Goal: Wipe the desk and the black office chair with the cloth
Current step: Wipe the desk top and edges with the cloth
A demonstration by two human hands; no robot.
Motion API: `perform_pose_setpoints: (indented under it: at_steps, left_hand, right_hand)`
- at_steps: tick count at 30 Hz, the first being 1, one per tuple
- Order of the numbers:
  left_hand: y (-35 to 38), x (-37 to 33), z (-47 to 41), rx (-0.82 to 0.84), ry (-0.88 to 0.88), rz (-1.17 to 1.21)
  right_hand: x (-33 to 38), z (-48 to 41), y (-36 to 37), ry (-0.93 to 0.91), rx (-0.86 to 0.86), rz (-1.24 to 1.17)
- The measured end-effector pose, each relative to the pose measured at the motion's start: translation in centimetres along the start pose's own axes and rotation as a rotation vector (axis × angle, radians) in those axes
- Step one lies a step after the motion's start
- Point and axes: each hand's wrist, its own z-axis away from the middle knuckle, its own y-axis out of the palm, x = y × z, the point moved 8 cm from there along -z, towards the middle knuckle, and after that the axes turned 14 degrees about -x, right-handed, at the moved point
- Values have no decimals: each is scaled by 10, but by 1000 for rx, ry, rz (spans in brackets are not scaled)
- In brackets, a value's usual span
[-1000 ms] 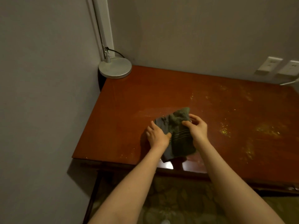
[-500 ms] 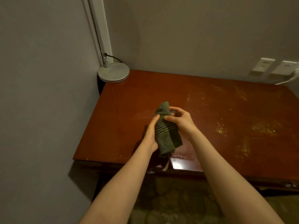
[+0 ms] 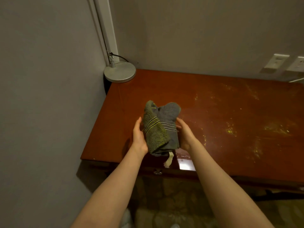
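Observation:
A grey-green striped cloth (image 3: pixel 160 127) is bunched upright between my two hands, lifted above the front left part of the reddish-brown desk (image 3: pixel 213 112). My left hand (image 3: pixel 139 134) holds its left side with the palm turned inward. My right hand (image 3: pixel 184 132) holds its right side, the fingers mostly hidden behind the fabric. A white tag hangs from the cloth's lower end. Yellowish dust streaks cover the desk's right half. The black office chair is not in view.
A round silver lamp base (image 3: pixel 120 72) with a white pole and black cord stands at the desk's back left corner. Walls close in on the left and behind. Wall sockets (image 3: pixel 276 61) sit at the upper right. A drawer handle (image 3: pixel 157 171) shows under the desk's front edge.
The cloth has been lifted off the desk and gathered from a flat spread into an upright bundle. Both hands moved from on top of it to its sides.

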Motion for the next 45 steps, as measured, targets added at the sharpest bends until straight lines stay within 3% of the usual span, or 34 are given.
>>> perform_pose_setpoints:
  at_steps: [3,14,19,24,29,33,40,45]
  left_hand:
    - [2,-13,4,42,55,-50]
    - [-37,-58,9,28,140,-132]
    - [-67,-91,20,-95,225,-194]
    - [-117,-151,38,-273,349,-326]
    - [-180,-197,39,-513,528,-589]
    - [-208,-201,33,-701,634,-1026]
    - [-198,-170,25,-805,696,-1606]
    - [-181,-146,34,-851,712,-1643]
  right_hand:
    - [-5,3,19,33,171,-125]
    - [0,-10,60,-209,120,150]
    - [-19,-8,98,-189,85,223]
    - [-61,7,153,-70,244,316]
    - [-99,18,197,-5,297,426]
    - [-112,12,195,9,209,468]
    - [-95,-15,157,-118,-44,339]
    - [-80,-12,159,-257,-59,412]
